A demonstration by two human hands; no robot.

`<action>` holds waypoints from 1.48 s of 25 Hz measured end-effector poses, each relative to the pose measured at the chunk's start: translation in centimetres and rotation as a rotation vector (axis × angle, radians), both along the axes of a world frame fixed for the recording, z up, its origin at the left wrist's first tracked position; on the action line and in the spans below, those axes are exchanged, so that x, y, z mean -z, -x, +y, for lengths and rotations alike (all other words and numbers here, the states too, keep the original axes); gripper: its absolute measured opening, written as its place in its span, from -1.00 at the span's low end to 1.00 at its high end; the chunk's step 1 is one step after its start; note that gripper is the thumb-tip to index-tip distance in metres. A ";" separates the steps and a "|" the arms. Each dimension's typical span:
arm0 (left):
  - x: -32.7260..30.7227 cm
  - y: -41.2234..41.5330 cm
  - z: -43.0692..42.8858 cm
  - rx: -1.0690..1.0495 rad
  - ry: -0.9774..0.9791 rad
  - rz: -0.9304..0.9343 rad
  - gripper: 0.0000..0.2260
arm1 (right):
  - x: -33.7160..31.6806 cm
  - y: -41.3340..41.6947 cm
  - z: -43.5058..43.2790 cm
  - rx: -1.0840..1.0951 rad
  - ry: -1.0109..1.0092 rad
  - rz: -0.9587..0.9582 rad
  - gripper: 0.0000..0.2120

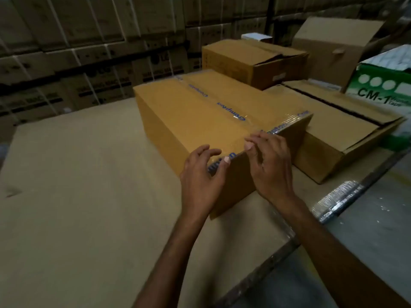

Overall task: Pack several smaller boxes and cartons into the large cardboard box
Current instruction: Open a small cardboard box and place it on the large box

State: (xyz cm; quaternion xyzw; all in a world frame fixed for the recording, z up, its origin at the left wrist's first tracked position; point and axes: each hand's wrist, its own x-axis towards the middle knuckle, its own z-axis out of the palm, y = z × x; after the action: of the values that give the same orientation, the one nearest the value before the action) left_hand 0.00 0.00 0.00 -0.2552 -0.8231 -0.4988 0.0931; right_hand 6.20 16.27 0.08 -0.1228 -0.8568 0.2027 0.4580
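A long brown cardboard box [200, 112] lies on the table, its top seam closed with clear tape printed in blue letters. My left hand [203, 174] rests at the box's near edge, the thumb pressing the tape strip there and the fingers loosely bent over the top. Just to the right, my right hand [268, 165] touches the same edge, its fingertips on the tape and the palm against the near end face. Neither hand grips anything.
A cardboard-covered table [77, 196] spreads to the left. Right of the taped box lies a lower box [338, 134] with its flaps shut, behind it another carton [255, 61], an open box [333, 47] and a green and white CM-1 carton [382, 85]. Stacked cartons line the back wall.
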 end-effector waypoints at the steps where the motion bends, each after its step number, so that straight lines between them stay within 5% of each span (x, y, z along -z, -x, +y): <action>1: -0.1 0.5 0.7 -0.005 0.051 0.021 -0.75 | -0.1 0.8 1.6 0.034 -0.010 -0.026 -0.68; 6: -0.8 3.1 3.7 -0.120 0.326 0.058 -0.77 | -1.4 5.4 10.2 0.174 0.147 -0.593 -0.53; 13: -1.1 5.2 5.9 -0.304 0.424 -0.075 -0.55 | -3.1 10.1 20.0 0.351 0.256 -0.820 -0.20; 19: -1.9 6.0 1.7 -0.410 0.333 -0.262 -0.43 | -3.6 10.9 17.6 0.286 0.229 -0.772 -0.23; 25: -2.5 6.7 -7.3 -0.670 0.545 -0.332 -0.42 | -1.8 10.9 8.6 0.059 0.169 -0.669 -0.30; 28: -2.2 6.1 -8.7 -0.759 0.695 -0.197 -0.52 | -1.9 11.5 5.3 0.006 0.191 -0.612 -0.34; 30: -1.8 5.8 -9.0 -0.636 0.734 -0.044 -0.54 | -1.6 11.6 3.0 -0.066 0.245 -0.508 -0.43; 32: -1.7 5.6 -8.4 -0.406 0.728 0.018 -0.44 | -0.7 11.6 1.2 -0.158 0.484 -0.351 -0.56; 34: -1.7 5.1 -6.8 -0.210 0.779 0.117 -0.31 | 0.6 11.4 0.2 -0.329 0.974 -0.269 -0.53; 37: -0.9 5.0 -4.5 -0.110 0.925 0.319 -0.30 | 4.8 11.1 -0.1 -0.398 1.446 -0.387 -0.57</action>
State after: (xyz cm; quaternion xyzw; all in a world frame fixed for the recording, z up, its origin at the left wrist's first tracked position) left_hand -4.95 -4.48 0.88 -0.2994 -0.9459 -0.0302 0.1211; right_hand -4.90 16.20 -4.67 -0.2681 -0.5823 0.7650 0.0611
